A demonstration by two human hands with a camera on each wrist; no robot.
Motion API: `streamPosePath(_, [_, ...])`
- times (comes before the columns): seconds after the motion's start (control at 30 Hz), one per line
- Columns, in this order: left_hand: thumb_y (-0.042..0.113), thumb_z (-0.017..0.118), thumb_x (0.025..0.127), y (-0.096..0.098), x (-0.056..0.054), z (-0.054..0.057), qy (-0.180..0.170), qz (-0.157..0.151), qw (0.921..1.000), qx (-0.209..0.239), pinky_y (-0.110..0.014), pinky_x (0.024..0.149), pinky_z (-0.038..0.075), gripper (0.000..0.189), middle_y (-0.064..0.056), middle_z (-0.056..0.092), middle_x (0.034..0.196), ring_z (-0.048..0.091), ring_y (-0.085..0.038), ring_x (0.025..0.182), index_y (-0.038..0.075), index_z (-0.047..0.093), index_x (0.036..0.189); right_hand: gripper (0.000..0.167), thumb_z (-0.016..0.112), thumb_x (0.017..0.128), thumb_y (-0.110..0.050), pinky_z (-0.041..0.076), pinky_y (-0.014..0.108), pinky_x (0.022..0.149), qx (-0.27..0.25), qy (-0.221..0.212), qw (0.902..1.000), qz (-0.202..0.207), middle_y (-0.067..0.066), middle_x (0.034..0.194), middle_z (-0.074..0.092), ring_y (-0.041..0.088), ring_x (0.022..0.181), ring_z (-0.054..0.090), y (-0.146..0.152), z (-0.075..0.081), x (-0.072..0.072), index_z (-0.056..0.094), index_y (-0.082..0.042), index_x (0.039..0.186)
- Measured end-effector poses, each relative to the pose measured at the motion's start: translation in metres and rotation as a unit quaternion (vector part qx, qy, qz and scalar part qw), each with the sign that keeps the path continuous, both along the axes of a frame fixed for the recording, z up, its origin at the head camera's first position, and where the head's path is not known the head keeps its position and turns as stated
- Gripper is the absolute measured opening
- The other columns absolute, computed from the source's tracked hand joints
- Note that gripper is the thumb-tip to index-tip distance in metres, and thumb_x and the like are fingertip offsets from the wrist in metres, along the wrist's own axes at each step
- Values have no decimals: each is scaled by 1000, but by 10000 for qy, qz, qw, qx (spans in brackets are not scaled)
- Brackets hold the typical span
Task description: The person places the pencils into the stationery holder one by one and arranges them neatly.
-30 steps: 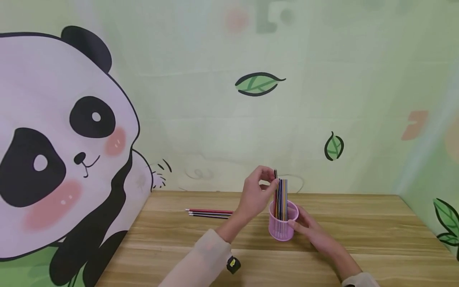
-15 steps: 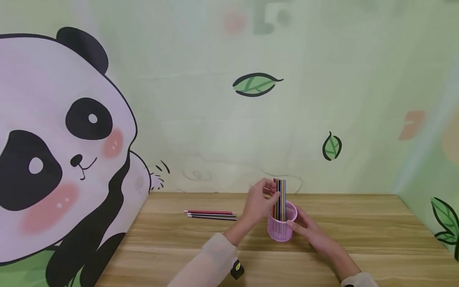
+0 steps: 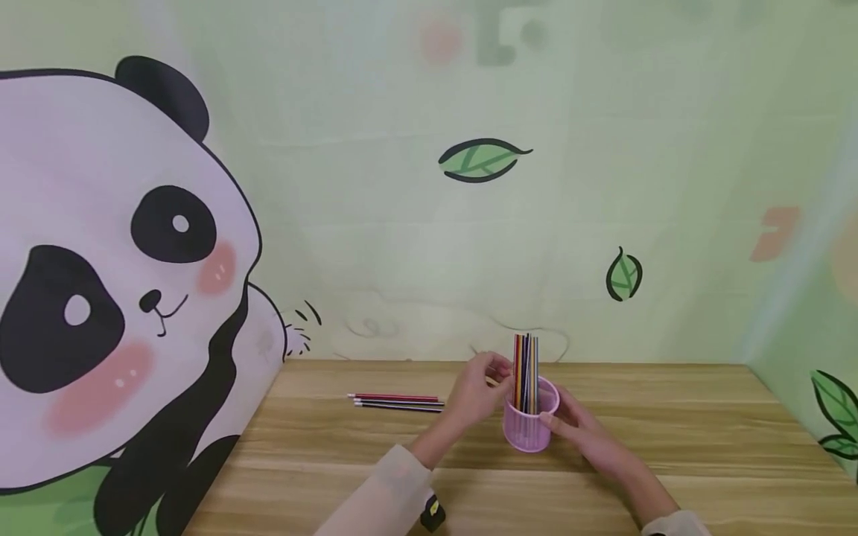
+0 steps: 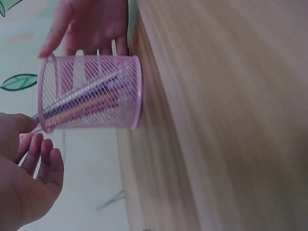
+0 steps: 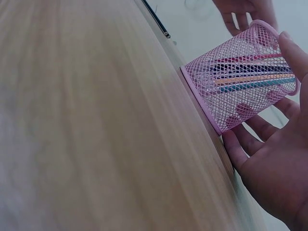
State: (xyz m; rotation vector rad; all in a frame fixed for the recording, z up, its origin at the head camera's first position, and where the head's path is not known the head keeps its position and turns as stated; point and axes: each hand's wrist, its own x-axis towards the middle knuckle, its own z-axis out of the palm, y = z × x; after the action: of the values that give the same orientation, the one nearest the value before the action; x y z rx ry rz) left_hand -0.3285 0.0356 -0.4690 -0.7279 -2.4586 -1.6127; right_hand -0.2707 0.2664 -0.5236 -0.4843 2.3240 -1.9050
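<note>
A pink mesh pencil holder point(image 3: 526, 432) stands on the wooden table with several pencils point(image 3: 526, 372) upright in it, coloured red, yellow, dark and blue. My right hand point(image 3: 593, 439) grips the holder from the right, thumb at the rim and the other fingers round the far side. In the right wrist view those fingers point(image 5: 262, 127) lie along the mesh. My left hand point(image 3: 479, 391) is at the holder's left rim, beside the pencils. Its fingers point(image 4: 44, 161) are loosely bent in the left wrist view, with the thumb tip right at the rim.
To the left of the holder, a red pencil point(image 3: 395, 397) and two dark pencils point(image 3: 402, 406) lie side by side on the table point(image 3: 670, 439). Behind the table rises a green wall cloth point(image 3: 375, 246) printed with a panda and leaves.
My left hand has come down from the pencil tops to the rim. The dark pencil it held above the others now stands about level with them. The right hand keeps its grip.
</note>
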Motion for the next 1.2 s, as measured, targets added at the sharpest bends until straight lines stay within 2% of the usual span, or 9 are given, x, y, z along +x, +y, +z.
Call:
streamPosePath(0.13, [8,74,99,-20,0,-10,36,94,9996,-256,-24,79,58,16,2,68,101,66,-9,91,6,70,114,71,60,108,-22,17,69,122,15,-12,10000,-21,28,167,31,51,154,25,0,0,0,23,-10,168])
streamPosePath(0.23, [5,75,97,-41,-2,-15,187,94,9984,-532,-26,80,59,15,-2,69,101,67,-12,92,6,70,112,70,59,109,-22,17,68,122,7,-9,10000,-4,27,166,33,49,154,27,1,-1,-1,24,-11,168])
streamPosePath(0.37, [4,75,97,-73,-9,-19,391,120,9931,-1099,-31,82,60,13,-7,71,102,69,-17,92,3,70,109,70,59,109,-21,17,64,123,-68,-36,10000,-34,28,167,31,49,154,26,2,-4,-4,23,-8,168])
streamPosePath(0.43, [4,75,96,-88,-12,-21,465,155,9881,-1455,-34,82,60,13,-8,70,101,69,-18,91,2,69,107,72,59,109,-22,16,62,123,-69,-62,9999,-46,28,167,30,48,155,25,2,-5,-4,22,-7,168])
streamPosePath(0.53, [6,77,95,-108,-15,-24,498,216,9763,-2097,-33,81,58,11,-3,67,98,65,-16,89,4,70,104,72,61,108,-23,15,61,123,-97,-125,9999,-43,27,168,29,47,156,23,2,-6,-5,23,-9,168])
streamPosePath(0.67, [8,80,94,-126,-16,-29,520,97,9594,-2771,-32,80,56,9,2,63,94,60,-13,87,9,73,99,72,61,108,-24,14,64,123,-101,-175,9998,-36,27,169,28,48,156,21,1,-6,-3,23,-11,168])
streamPosePath(0.9, [5,82,91,-130,-20,-37,737,-304,9441,-3198,-34,82,56,10,2,65,93,62,-13,87,9,76,99,70,59,109,-24,13,66,123,-47,-177,9998,-21,25,169,30,47,156,22,2,-5,0,24,-15,169])
streamPosePath(1.07, [3,81,90,-127,-22,-41,623,-320,9374,-3413,-33,84,57,11,3,64,92,63,-12,88,10,76,97,68,59,109,-24,15,64,124,-103,-190,9998,8,22,168,33,44,156,25,2,-5,-2,27,-16,168])
streamPosePath(1.2, [-1,78,89,-126,-22,-42,581,-331,9295,-3628,-30,81,56,14,5,63,90,61,-10,85,12,75,93,70,61,108,-26,14,64,124,-93,-232,9997,-43,24,168,31,46,156,24,2,-5,-2,26,-15,168])
